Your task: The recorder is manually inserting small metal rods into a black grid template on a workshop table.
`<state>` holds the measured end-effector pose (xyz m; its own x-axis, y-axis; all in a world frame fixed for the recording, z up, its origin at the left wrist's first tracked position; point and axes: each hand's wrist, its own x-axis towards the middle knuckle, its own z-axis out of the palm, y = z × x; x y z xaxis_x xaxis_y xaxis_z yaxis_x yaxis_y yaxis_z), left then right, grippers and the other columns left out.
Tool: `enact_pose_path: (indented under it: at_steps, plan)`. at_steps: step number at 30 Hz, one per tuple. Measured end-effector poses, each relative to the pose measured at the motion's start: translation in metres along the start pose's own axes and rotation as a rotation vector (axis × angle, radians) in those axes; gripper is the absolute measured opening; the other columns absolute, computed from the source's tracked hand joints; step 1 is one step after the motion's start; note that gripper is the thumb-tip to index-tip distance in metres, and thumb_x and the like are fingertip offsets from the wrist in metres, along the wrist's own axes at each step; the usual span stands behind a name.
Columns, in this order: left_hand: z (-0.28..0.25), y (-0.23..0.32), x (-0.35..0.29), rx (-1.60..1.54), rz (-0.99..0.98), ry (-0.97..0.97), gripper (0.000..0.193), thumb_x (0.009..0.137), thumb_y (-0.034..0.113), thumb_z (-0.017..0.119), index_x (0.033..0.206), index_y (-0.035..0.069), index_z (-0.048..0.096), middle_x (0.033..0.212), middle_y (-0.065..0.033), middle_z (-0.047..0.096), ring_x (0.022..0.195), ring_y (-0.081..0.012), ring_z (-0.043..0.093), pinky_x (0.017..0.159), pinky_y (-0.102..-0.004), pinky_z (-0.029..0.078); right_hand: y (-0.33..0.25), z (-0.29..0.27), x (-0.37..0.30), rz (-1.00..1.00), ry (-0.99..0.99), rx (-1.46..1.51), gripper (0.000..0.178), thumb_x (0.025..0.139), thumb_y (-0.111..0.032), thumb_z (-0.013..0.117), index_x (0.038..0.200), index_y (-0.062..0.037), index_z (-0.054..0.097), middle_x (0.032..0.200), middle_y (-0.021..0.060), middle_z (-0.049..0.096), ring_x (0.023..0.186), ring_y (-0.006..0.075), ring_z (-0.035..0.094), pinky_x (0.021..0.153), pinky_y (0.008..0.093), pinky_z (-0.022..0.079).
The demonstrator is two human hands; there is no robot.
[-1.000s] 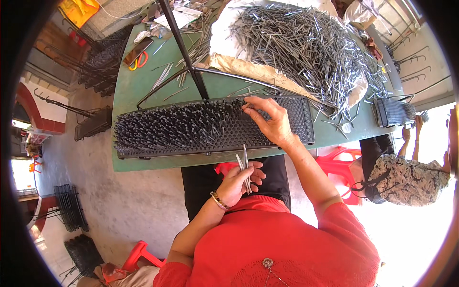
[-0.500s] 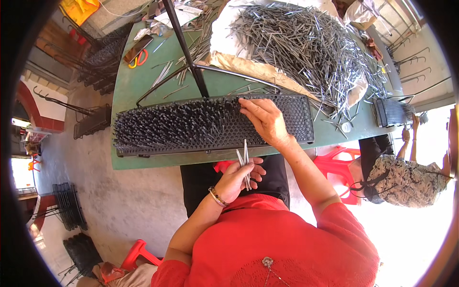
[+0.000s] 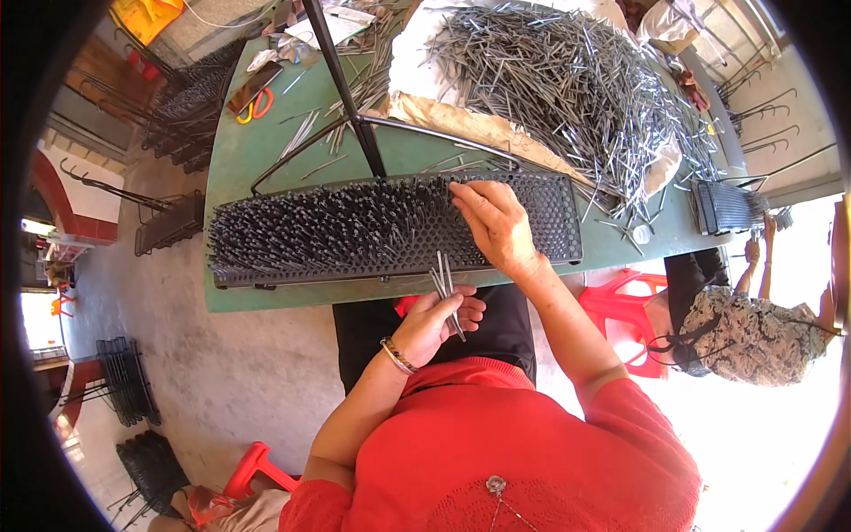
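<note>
A long black perforated rack (image 3: 523,213) lies along the near edge of the table. Thin rods (image 3: 310,230) stand upright in its holes over the left and middle, while the holes at the right end show bare. My right hand (image 3: 498,226) is over the rack at the border of the filled holes, thumb and fingertips pinched together; whatever they hold is too small to see. Below the rack's front edge, my left hand (image 3: 427,326) grips a few thin metal rods (image 3: 444,277) between thumb and fingers, their ends pointing up towards the rack.
A big heap of loose metal rods (image 3: 567,80) lies on brown paper (image 3: 496,130) across the green table (image 3: 257,155). A black metal frame (image 3: 368,146) rises behind the rack. Orange-handled scissors (image 3: 257,106) lie at left. At right, another person (image 3: 753,332) works beside a red stool (image 3: 620,315).
My left hand has shifted slightly up and to the left, and the rods in it have tilted and spread. My right hand has moved only slightly right, staying over the same part of the rack.
</note>
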<state>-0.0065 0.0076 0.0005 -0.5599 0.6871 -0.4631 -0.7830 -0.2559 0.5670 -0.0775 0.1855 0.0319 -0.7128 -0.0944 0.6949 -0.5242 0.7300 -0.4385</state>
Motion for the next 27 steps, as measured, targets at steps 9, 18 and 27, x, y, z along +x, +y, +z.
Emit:
enact_pose_path:
  at_steps: [9,18,27]
  plan:
    - [0.007,0.014,-0.008,-0.154,-0.09,-0.025,0.031,0.099,0.024,0.043,0.12,0.003,0.049,0.106,-0.0124,0.062,0.096,-0.0223,0.062,0.085,-0.0355,0.052,-0.009,-0.008,0.0,0.021,0.004,-0.047,0.021,0.08,-0.006,0.069,0.1,-0.0017,0.066,0.087,0.0112,0.062,0.075,0.0262,0.059,0.065,0.0339,0.048]
    - [0.012,0.02,-0.012,-0.023,0.029,-0.199,0.032,0.1,0.026,0.039,0.12,0.004,0.049,0.102,-0.0112,0.06,0.076,-0.0136,0.055,0.066,-0.0268,0.046,-0.035,-0.028,-0.014,0.717,-0.547,0.713,0.023,0.085,-0.02,0.069,0.089,0.0024,0.067,0.074,0.0079,0.064,0.063,0.0119,0.058,0.056,0.0275,0.047]
    - [-0.005,0.011,-0.003,-0.111,0.023,-0.087,0.035,0.098,0.021,0.042,0.125,0.0,0.048,0.105,-0.0127,0.061,0.079,-0.013,0.057,0.066,-0.026,0.047,-0.023,-0.021,0.017,0.669,-0.197,0.517,0.02,0.088,-0.011,0.065,0.105,-0.0003,0.065,0.087,0.004,0.068,0.077,0.0067,0.06,0.07,0.0224,0.049]
